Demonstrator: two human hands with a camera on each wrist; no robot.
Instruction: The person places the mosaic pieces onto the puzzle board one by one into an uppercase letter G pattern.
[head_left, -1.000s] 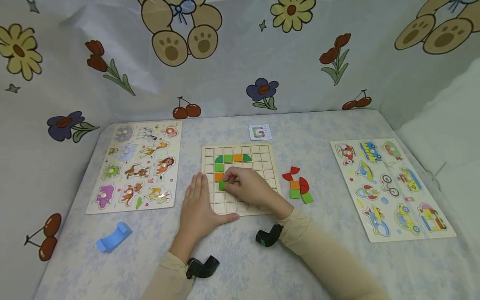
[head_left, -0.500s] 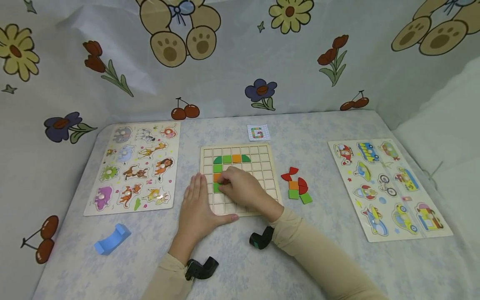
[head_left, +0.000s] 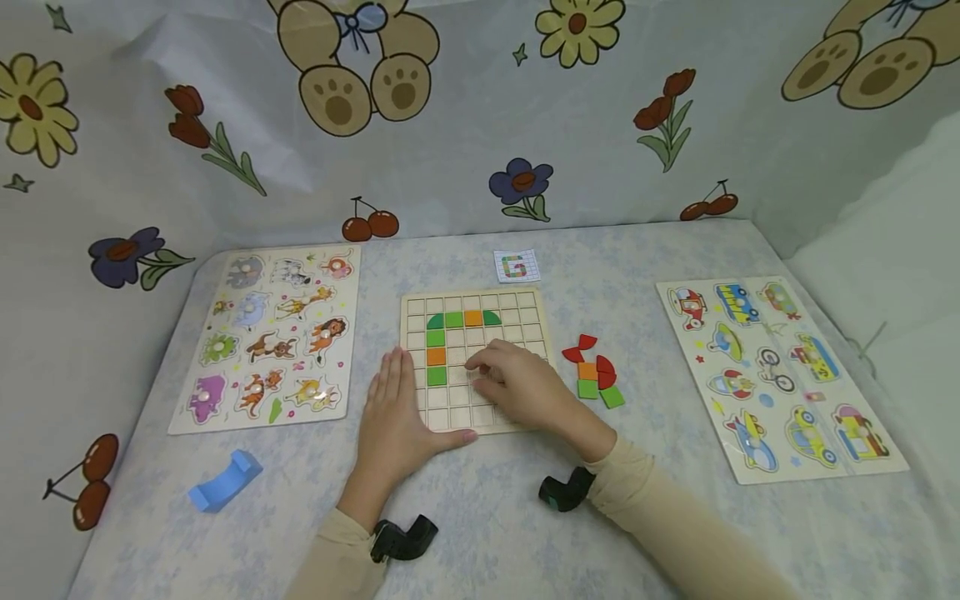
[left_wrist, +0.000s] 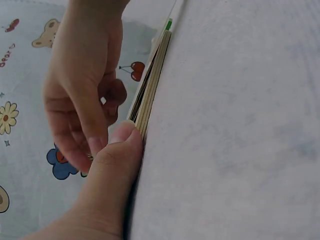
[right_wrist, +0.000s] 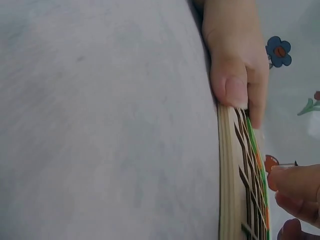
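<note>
A wooden grid board (head_left: pixel 525 360) lies in the middle of the table in the head view. Green and orange square tiles and two rounded dark green corner pieces sit in its cells, in a row along the top and down the left side. The lowest of them is a green square tile (head_left: pixel 437 377). My left hand (head_left: pixel 393 425) lies at the board's lower left corner, fingers straight along the left edge, thumb (right_wrist: pixel 232 90) against the near edge. Over the board's right part is my right hand (head_left: pixel 525 387), fingers loosely bent with nothing between them.
Red, orange and green loose tiles (head_left: pixel 588 388) lie right of the board. Behind it is a small pattern card (head_left: pixel 517 266). An animal puzzle board (head_left: pixel 266 333) is at left, a vehicle puzzle board (head_left: pixel 780 375) at right, a blue curved block (head_left: pixel 225 481) near the front left.
My right hand has pressed the green square tile into place below the orange one, let go of it and drawn back to the right. The left hand stays at the corner.
</note>
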